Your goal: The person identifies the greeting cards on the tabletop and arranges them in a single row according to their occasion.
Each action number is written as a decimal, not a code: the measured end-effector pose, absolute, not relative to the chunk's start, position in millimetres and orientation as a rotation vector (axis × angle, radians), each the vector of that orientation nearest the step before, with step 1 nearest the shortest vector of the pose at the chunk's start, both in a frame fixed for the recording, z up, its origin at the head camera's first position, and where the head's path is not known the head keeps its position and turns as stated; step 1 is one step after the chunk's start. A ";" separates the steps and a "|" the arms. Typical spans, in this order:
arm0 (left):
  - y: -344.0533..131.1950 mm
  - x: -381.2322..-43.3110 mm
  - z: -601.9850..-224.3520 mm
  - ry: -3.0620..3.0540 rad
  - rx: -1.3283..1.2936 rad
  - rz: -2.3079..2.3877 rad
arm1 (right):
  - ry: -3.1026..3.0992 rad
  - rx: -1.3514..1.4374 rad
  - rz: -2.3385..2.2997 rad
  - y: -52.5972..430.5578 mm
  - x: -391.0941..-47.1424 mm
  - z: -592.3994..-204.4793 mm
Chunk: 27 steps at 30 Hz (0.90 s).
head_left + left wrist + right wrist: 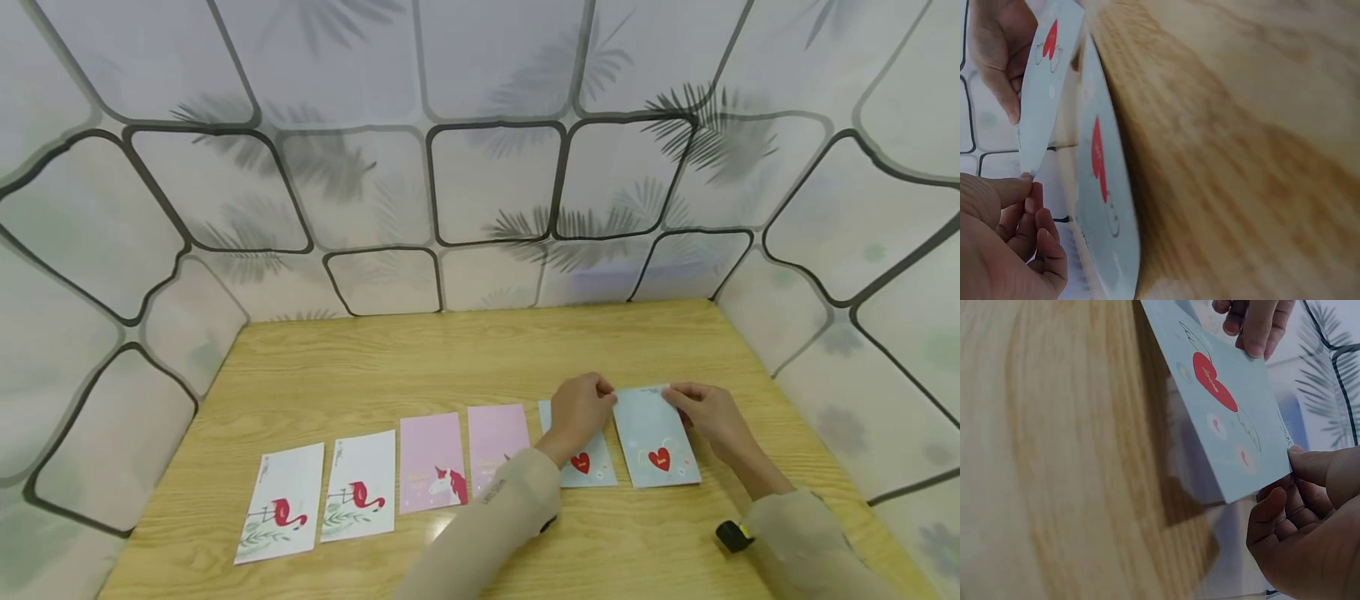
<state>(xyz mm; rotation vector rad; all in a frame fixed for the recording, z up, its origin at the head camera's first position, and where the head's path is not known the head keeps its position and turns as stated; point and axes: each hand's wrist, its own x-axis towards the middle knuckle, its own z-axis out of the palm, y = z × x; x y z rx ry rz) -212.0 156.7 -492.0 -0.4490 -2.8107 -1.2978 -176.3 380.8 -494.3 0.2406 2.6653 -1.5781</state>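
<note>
Between both hands is a light blue card (651, 429) with a red heart, at the right end of a row of cards. My left hand (581, 414) pinches its far left corner between thumb and fingers. My right hand (711, 417) pinches the far right corner, thumb on the printed face in the right wrist view. That view also shows the held card (1225, 419) tilted over the table, with a shadow beneath. A second blue heart card (597, 468) lies just to the left, partly covered by my left hand and forearm.
Leftward along the wooden table (450, 358) lie two pink unicorn cards (427, 454), one partly hidden by my left sleeve, and two white flamingo cards (281, 500). Patterned cloth walls (495, 183) enclose the table at the back and sides.
</note>
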 end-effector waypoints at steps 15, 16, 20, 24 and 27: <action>168.1 -215.4 -505.7 -2.900 -0.543 -0.855 | 2.741 0.207 -1.516 384.5 -175.1 -505.9; 168.2 -215.4 -505.8 -2.908 -0.540 -0.848 | 2.757 0.204 -1.502 384.4 -175.3 -507.0; 168.1 -215.8 -505.0 -2.950 -0.517 -0.826 | 2.824 0.190 -1.432 383.9 -176.4 -511.3; 168.1 -215.6 -503.8 -2.993 -0.513 -0.799 | 2.888 0.183 -1.387 384.3 -178.3 -513.1; 169.2 -215.2 -503.3 -3.010 -0.525 -0.780 | 2.937 0.173 -1.354 383.7 -178.8 -512.8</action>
